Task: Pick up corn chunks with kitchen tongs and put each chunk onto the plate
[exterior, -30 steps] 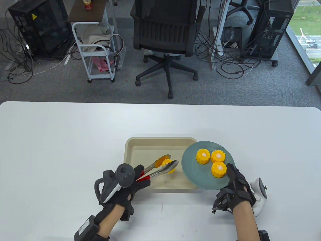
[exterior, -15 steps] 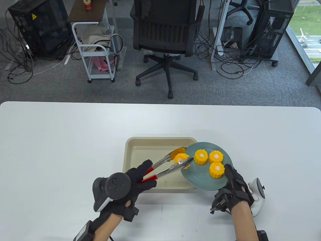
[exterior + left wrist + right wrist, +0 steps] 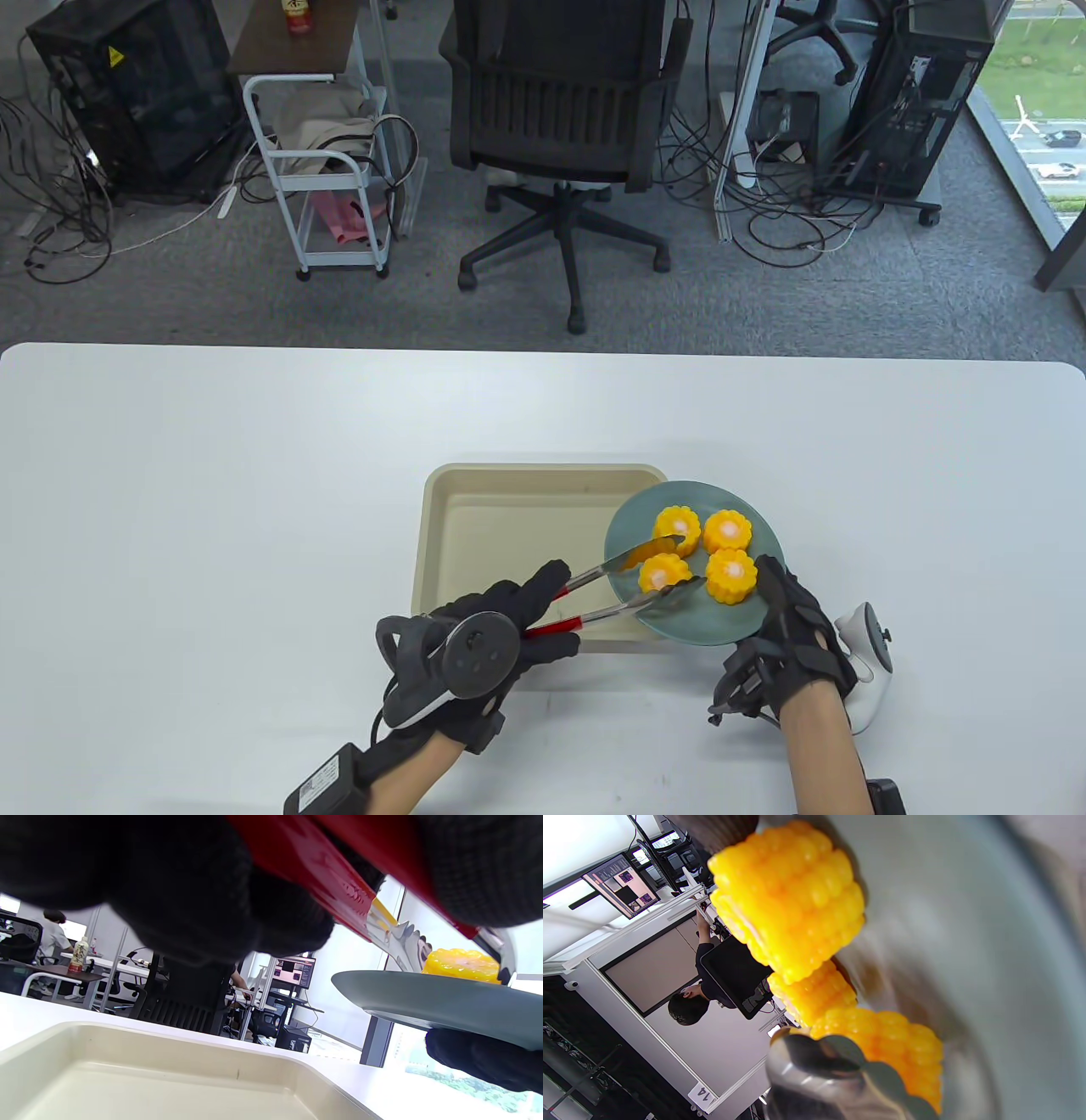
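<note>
My left hand (image 3: 509,624) grips the red-handled steel tongs (image 3: 611,594), whose jaws clamp a yellow corn chunk (image 3: 663,573) over the teal plate (image 3: 632,531). Three more corn chunks (image 3: 730,573) stand on the plate beside it. My right hand (image 3: 785,624) grips the plate's near right rim and holds it tilted over the right edge of the beige tray (image 3: 509,518). In the left wrist view the tongs (image 3: 398,940) reach over the plate (image 3: 424,1001) to a chunk (image 3: 460,965). The right wrist view shows chunks (image 3: 789,899) close up with a tong jaw (image 3: 818,1069) in front.
The beige tray (image 3: 127,1077) lies on the white table (image 3: 212,475) with no corn visible in it. Behind the table's far edge stand an office chair (image 3: 560,127), a small trolley (image 3: 327,161) and computer cases with cables.
My left hand has carried the clamped chunk rightwards out of the tray and onto the plate beside the other three. The right hand has shifted the plate slightly left.
</note>
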Demonstrator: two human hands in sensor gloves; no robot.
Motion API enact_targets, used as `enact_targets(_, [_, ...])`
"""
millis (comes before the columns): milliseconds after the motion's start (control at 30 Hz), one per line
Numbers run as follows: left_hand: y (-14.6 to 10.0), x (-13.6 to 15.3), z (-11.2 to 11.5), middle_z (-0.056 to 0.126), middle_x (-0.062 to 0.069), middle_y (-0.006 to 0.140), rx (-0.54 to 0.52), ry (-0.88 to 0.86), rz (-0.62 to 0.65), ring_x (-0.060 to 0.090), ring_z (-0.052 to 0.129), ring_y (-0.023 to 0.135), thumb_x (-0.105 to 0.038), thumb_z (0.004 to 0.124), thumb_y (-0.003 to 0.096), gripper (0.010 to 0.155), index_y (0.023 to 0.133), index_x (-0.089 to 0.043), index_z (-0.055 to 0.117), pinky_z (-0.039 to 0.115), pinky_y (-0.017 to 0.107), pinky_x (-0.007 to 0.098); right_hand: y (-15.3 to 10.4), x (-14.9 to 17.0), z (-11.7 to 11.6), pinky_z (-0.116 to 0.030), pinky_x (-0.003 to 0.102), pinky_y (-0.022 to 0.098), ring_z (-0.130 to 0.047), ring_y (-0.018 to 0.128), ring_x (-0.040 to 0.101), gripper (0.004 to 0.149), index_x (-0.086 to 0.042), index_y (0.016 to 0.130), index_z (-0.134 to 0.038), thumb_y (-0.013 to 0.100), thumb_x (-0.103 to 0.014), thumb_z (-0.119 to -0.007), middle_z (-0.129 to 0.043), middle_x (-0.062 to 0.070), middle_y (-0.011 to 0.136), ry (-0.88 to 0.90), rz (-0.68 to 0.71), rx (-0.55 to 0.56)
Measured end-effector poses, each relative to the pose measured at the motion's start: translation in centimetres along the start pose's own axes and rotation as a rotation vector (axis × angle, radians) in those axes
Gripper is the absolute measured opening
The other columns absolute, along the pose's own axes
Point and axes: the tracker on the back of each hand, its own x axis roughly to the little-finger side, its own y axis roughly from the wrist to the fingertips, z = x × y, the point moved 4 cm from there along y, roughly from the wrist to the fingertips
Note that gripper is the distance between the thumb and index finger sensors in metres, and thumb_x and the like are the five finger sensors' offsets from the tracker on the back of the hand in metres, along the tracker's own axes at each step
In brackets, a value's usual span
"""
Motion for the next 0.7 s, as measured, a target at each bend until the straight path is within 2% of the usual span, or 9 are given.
enact_targets(267, [-0.1, 0.8, 0.0, 0.099, -0.002, 0.072, -0.016, -0.092, -0.007, 0.021, 0.106, 0.026, -0.075, 0.076, 0.0281, 0.085, 0.106, -0.045, 0.063, 0.09, 0.019, 0.046, 0.0, 0.0, 0.1, -0.094, 0.043, 0.049, -0.098, 0.078, 0.036, 0.053, -0.02, 0.102, -0.055, 0.053, -0.038, -0.062, -0.083, 0.018, 0.095, -0.007, 0.002, 0.008])
enact_targets(700, [0.1, 7.2, -0.5, 0.094, 0.006, 0.077, 0.004, -0.227, -0.233, 0.026, 0.104, 0.032, -0.074, 0.075, 0.0317, 0.09, 0.11, -0.034, 0.057, 0.089, 0.019, 0.046, 0.0, -0.1, 0.1, -0.094, 0.043, 0.049, -0.097, 0.078, 0.036, 0.053, -0.019, 0.102, -0.055, 0.053, -0.038, -0.062, -0.083, 0.018, 0.096, 0.001, 0.012, 0.003])
